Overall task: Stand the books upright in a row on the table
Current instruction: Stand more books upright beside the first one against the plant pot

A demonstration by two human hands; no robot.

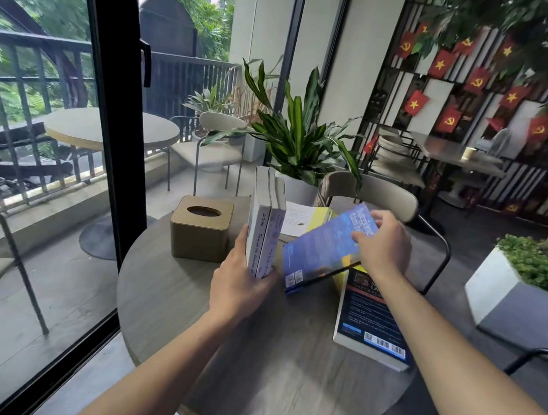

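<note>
Left hand point(238, 285) steadying upright books point(265, 227), right hand point(383, 245) grip holding blue book point(323, 248), tissue box point(200, 229) beside

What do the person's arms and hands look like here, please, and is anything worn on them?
Both forearms are bare as far as the frame shows, with no sleeves in view. The left hand and right hand wear no gloves; no watch, bracelet or ring is visible.

- The table's point(262, 378) near half lies bare, open to both arms.
- A tissue box point(200, 228) blocks the left, just beside the two standing books point(265, 227).
- A dark book point(372, 319) lies flat on the right.
- The tilted blue book point(323, 248) fills the gap between them.
- A chair point(371, 191) and plant point(301, 141) close the far edge.
</note>
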